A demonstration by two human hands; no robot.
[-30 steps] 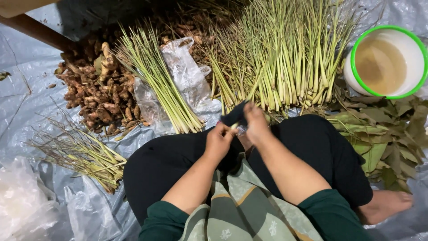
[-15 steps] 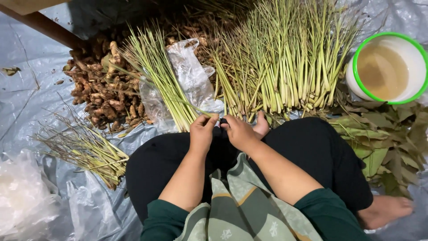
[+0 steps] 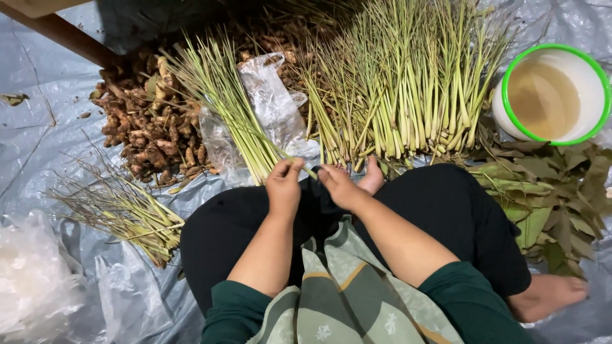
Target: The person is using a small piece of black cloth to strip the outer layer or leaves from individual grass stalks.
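Observation:
My left hand and my right hand meet over my lap, both pinching one thin green lemongrass stalk between their fingers. The stalk's leafy end reaches up and left toward a fanned bunch of lemongrass. A much larger pile of lemongrass stalks lies just beyond my hands, cut ends toward me. I sit cross-legged in black trousers, with a bare foot showing between my knees.
A heap of brown ginger-like roots lies at the left beside a crumpled clear plastic bag. Trimmed scraps lie at my left knee. A white bucket with a green rim holds cloudy water. Dried leaves lie on the grey plastic sheet.
My hands have moved forward from my lap toward the lemongrass piles and now hold a stalk stretched between them. The view has shifted slightly.

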